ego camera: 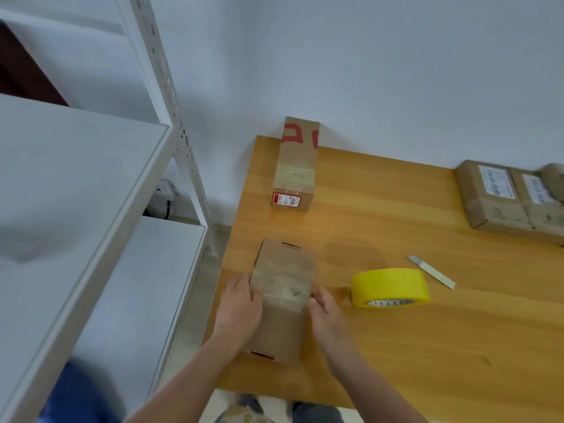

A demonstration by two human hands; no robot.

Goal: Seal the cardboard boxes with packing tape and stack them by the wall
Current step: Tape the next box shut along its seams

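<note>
**Two hands bracket a taped box at the near edge of a table**

The near box (pixel 282 300) lies lengthwise on the left front part of a wooden table (pixel 396 346). A band of clear tape crosses its top about midway, wrinkled and cloudy in places.

The left hand (pixel 241 303) holds the box's nine o'clock side, thumb laid over the top edge onto the tape. The right hand (pixel 328 312) is at the three o'clock side, with fingers loosely bent and holding nothing. Its fingertips (pixel 317 299) are at the box wall, though I cannot tell whether they press on it.

This looks like the rub-down step, just before the box is carried away. To do it well, run the palms along the tape from the middle outward and down both sides, so the wrinkles flatten and the ends bond. Then lift with both hands low on the side walls, so the box stays level.

At three o'clock, just beside the right hand, a yellow tape roll (pixel 390 288) lies flat. A small blade (pixel 432 272) lies beyond it at two o'clock, and is worth avoiding when reaching across.

At twelve o'clock a far box (pixel 296 166), already taped, has its end against the wall (pixel 366 71), marking the likely stacking spot. More labelled boxes (pixel 512 199) sit far off at two o'clock. A white shelf (pixel 76 178) stands at nine o'clock.
</note>
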